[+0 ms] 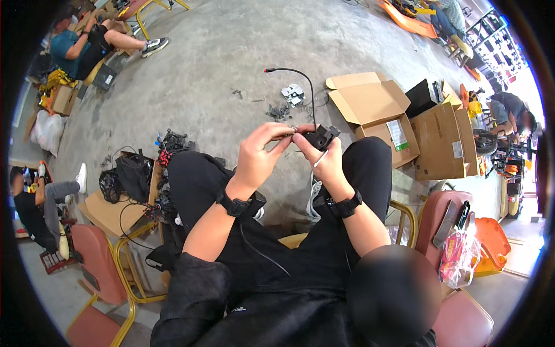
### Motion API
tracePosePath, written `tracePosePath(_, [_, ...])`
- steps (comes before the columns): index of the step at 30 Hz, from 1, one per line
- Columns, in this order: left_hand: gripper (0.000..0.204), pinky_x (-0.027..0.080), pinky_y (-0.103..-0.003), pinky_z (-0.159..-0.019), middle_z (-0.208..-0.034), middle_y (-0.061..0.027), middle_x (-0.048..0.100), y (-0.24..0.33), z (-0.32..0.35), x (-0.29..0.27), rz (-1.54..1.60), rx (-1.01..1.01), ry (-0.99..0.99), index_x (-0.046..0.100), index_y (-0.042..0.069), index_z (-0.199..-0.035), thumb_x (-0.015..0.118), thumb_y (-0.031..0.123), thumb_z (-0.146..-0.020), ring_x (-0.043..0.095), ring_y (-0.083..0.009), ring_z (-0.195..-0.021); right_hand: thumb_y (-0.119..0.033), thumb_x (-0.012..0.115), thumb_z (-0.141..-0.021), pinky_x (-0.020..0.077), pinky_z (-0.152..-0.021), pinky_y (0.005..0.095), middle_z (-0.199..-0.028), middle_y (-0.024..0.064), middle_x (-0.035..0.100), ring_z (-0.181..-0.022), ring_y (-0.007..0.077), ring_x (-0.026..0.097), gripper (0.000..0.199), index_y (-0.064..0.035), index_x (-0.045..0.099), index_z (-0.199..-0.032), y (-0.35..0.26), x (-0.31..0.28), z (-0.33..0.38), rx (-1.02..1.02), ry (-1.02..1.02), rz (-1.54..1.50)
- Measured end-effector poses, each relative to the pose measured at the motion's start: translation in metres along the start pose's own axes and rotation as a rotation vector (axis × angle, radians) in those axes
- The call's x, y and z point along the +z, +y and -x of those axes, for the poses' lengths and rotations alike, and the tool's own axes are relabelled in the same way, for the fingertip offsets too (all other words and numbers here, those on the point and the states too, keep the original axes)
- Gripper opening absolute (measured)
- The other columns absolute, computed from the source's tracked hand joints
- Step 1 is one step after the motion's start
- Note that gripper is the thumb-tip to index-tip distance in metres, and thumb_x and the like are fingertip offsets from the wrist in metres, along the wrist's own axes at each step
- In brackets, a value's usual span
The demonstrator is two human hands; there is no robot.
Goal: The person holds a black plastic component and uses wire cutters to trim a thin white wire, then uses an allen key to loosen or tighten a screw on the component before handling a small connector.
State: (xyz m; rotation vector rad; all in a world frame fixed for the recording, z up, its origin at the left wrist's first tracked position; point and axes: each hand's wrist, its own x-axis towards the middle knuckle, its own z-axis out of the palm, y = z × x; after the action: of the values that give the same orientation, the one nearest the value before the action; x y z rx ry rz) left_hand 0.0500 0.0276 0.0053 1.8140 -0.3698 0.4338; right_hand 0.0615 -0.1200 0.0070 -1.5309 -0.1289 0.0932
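Above the gap between my knees, my two hands meet at the fingertips. My right hand (326, 165) is closed around a small black blocky part (322, 137). From that part a thin black cable (311, 87) rises and curves left to a red-tipped end. A thin white stick (319, 159) lies across the right hand's thumb side. My left hand (257, 153) pinches at the part's left end, thumb against forefinger; whatever is between those fingertips is too small to name.
Small grey metal pieces (293, 94) and black bits (277, 112) lie on the floor ahead. Open cardboard boxes (442, 141) stand at right. Left of my knee are a black bag (134, 176) and tangled cables (173, 141). Red chairs (95, 260) flank me; other people sit farther off.
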Motion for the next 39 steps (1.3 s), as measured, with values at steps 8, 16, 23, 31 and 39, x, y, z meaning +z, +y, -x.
tracePosePath(8, [0.018, 0.051, -0.032, -0.082, -0.100, -0.0152, 0.061, -0.004, -0.012, -0.006, 0.752, -0.498, -0.029, 0.056, -0.004, -0.100, 0.054, 0.008, -0.086, 0.061, -0.0236, -0.091, -0.012, 0.063, -0.080, 0.0411, -0.057, 0.0181, -0.074, 0.0005, 0.062, -0.066, 0.0046, 0.054, 0.017, 0.0010, 0.062, -0.090, 0.001, -0.012, -0.005, 0.064, 0.158, -0.149])
tracePosePath(16, [0.021, 0.050, -0.027, -0.076, -0.095, -0.0100, 0.061, -0.004, -0.010, -0.010, 0.928, -0.592, -0.013, 0.056, 0.000, -0.104, 0.056, 0.011, -0.086, 0.060, -0.0174, -0.082, -0.012, 0.066, -0.077, 0.0428, -0.063, 0.0203, -0.074, 0.0011, 0.062, -0.068, 0.0055, 0.055, 0.016, -0.0008, 0.062, -0.087, -0.009, -0.013, 0.004, -0.027, 0.047, 0.068])
tracePosePath(23, [0.020, 0.047, -0.023, -0.071, -0.093, -0.0072, 0.060, -0.005, -0.009, -0.004, 0.994, -0.684, -0.008, 0.057, 0.000, -0.103, 0.056, 0.011, -0.086, 0.057, -0.0122, -0.078, -0.011, 0.067, -0.075, 0.0444, -0.064, 0.0220, -0.074, 0.0020, 0.062, -0.069, 0.0063, 0.055, 0.017, -0.0015, 0.061, -0.089, -0.002, -0.010, 0.005, -0.096, -0.004, 0.095])
tracePosePath(31, [0.017, 0.045, -0.024, -0.069, -0.089, -0.0068, 0.061, -0.013, -0.010, -0.006, 0.910, -0.653, -0.027, 0.059, -0.001, -0.100, 0.056, 0.008, -0.086, 0.056, -0.0123, -0.076, -0.012, 0.068, -0.075, 0.0448, -0.064, 0.0226, -0.074, 0.0020, 0.061, -0.069, 0.0058, 0.054, 0.018, -0.0015, 0.061, -0.088, -0.006, -0.012, 0.003, -0.060, -0.025, 0.115])
tracePosePath(39, [0.014, 0.041, -0.022, -0.062, -0.076, -0.0039, 0.063, -0.010, -0.011, -0.005, 0.657, -0.583, -0.069, 0.063, 0.001, -0.090, 0.064, 0.011, -0.081, 0.056, -0.0097, -0.067, -0.018, 0.068, -0.076, 0.0392, -0.056, 0.0220, -0.067, -0.0021, 0.055, -0.062, 0.0051, 0.048, 0.018, -0.0024, 0.060, -0.081, -0.007, -0.017, 0.000, 0.050, -0.146, 0.071])
